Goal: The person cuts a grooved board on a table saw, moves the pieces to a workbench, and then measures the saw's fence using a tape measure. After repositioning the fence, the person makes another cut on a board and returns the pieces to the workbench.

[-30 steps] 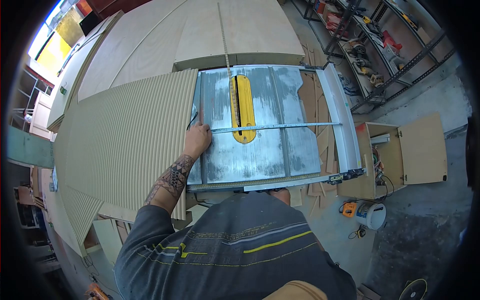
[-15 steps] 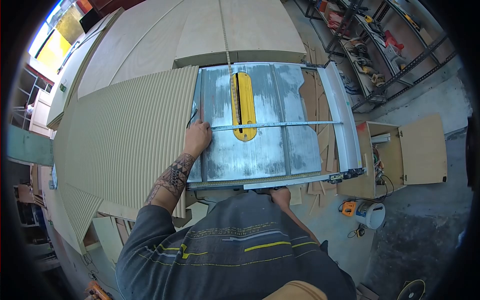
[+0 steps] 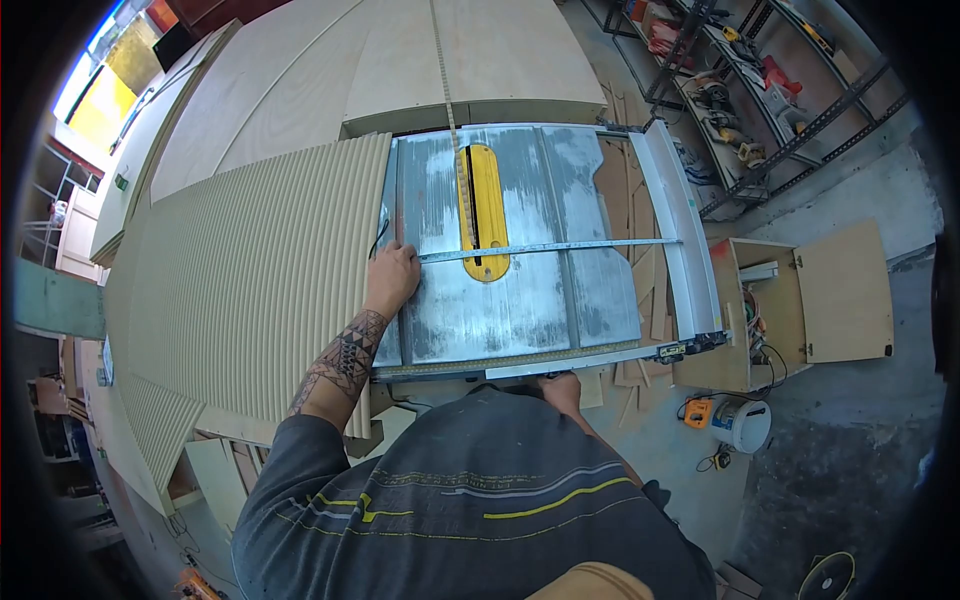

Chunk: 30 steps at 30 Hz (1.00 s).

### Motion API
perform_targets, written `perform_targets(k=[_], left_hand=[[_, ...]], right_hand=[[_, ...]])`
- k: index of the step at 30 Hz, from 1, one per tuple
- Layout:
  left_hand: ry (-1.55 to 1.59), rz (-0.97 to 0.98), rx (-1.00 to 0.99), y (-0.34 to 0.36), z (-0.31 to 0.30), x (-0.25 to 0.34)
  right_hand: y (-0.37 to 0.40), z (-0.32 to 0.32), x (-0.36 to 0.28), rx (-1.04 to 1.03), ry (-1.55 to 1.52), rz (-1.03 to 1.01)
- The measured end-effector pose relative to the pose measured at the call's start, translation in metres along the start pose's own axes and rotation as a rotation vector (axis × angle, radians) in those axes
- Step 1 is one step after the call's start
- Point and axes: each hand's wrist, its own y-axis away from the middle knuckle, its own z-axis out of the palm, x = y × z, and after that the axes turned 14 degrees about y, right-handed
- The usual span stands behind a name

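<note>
My left hand [image 3: 393, 272] is closed on the near-left end of a tape measure [image 3: 540, 247] at the left side of the table saw's metal top [image 3: 530, 320]. The tape lies across the top and over the yellow throat plate [image 3: 484, 215], reaching the pale rip fence [image 3: 681, 235] on the right. My right hand [image 3: 562, 390] is below the saw's front rail [image 3: 575, 364]; its fingers are hidden under the edge. A second thin marked strip [image 3: 446, 85] runs from the far side down along the throat plate.
Ribbed panels [image 3: 260, 260] lie left of the saw, and plywood sheets [image 3: 400, 70] lie behind it. Metal shelves [image 3: 740, 110] with power tools stand at the far right. An open wooden cabinet [image 3: 745, 340], a white bucket [image 3: 742, 428] and wood offcuts [image 3: 630, 200] are on the right.
The view has shifted slightly. Both hands, the tape and the fence hold about the same places.
</note>
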Motion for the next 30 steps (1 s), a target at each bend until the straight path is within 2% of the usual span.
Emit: perform_targets(k=[9, 12, 17, 19, 21, 22, 23, 25, 27, 29, 30], left_hand=[[0.005, -0.002, 0.008, 0.002, -0.001, 0.001], [0.001, -0.030, -0.009, 0.003, -0.001, 0.002], [0.011, 0.003, 0.019, 0.005, 0.002, -0.002], [0.000, -0.004, 0.023, 0.004, 0.003, -0.004], [-0.013, -0.019, 0.027, 0.004, -0.001, -0.002], [-0.012, -0.019, -0.010, 0.003, -0.003, -0.001], [-0.010, -0.018, -0.051, 0.004, -0.005, 0.002], [0.085, -0.059, -0.085, 0.011, -0.019, 0.022], [0.187, 0.058, -0.184, 0.029, -0.023, 0.043], [0.207, 0.058, -0.172, 0.050, -0.018, 0.061], [0.199, -0.012, -0.166, 0.059, -0.017, 0.074]], right_hand=[[-0.003, 0.006, 0.009, 0.014, -0.067, -0.044], [-0.005, 0.003, 0.011, -0.077, -0.050, -0.044], [-0.001, 0.010, 0.004, 0.057, 0.019, 0.027], [-0.002, 0.009, 0.006, 0.090, 0.012, -0.053], [-0.008, 0.008, 0.013, -0.027, 0.002, -0.084], [-0.018, 0.004, 0.018, -0.292, -0.054, -0.035], [-0.030, 0.005, 0.030, -0.305, -0.040, -0.048], [-0.042, 0.007, 0.056, -0.559, -0.432, -0.228], [-0.032, -0.026, 0.071, -0.746, -0.757, -0.023], [-0.042, -0.041, 0.102, -0.764, -0.955, 0.025], [-0.047, -0.041, 0.116, -0.695, -1.007, 0.063]])
